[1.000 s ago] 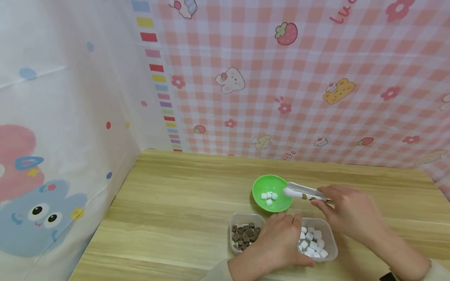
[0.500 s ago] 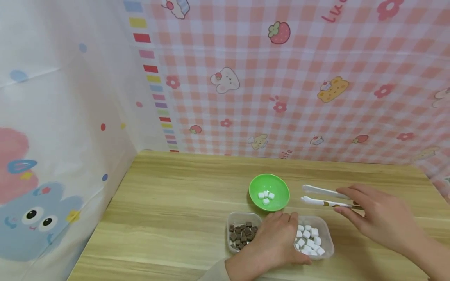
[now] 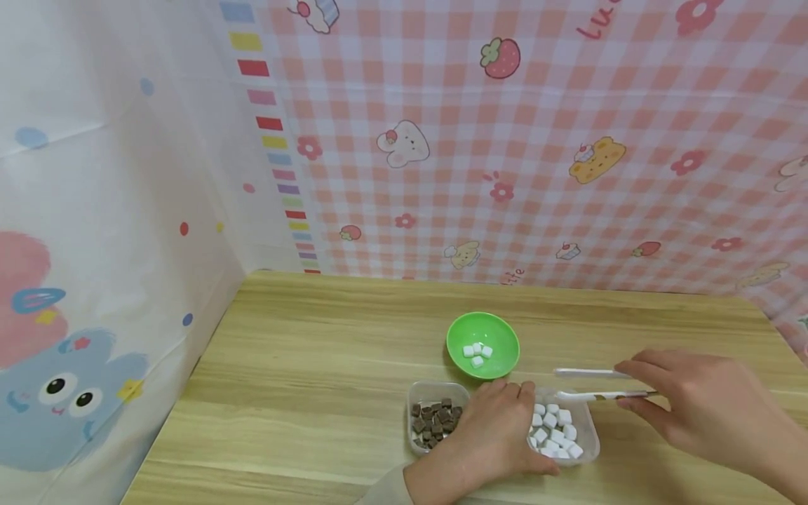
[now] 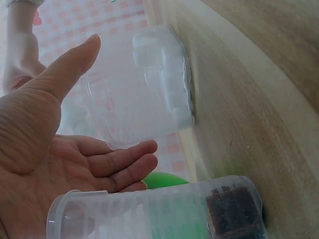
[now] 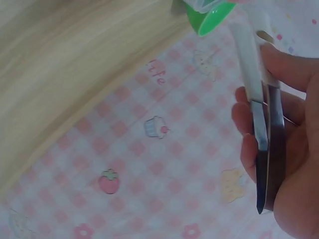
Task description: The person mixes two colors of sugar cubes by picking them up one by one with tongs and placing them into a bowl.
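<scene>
My left hand (image 3: 495,431) holds the left end of a clear plastic box (image 3: 588,438), its thumb along the near side and its fingers at the far side. Several white cubes (image 3: 557,435) lie in that box. In my right hand (image 3: 694,396) is a pair of tongs (image 3: 593,396) with white, brown-spotted tips and a metal body (image 5: 259,144). The tong arms are spread with nothing between them, and the nearer arm overlaps the box's far rim in the head view. A green bowl (image 3: 499,337) behind the boxes holds several white cubes (image 3: 477,362).
A second clear box (image 3: 413,431) with several dark brown cubes (image 3: 435,421) stands to the left, partly hidden by my left hand. All of this sits on a wood-grain table (image 3: 303,379). A pink checked cloth (image 3: 454,140) hangs behind it.
The tongs moved right, away from the bowl's rim, and spread apart. They then came down toward the box of white cubes. My left hand stays on the box.
</scene>
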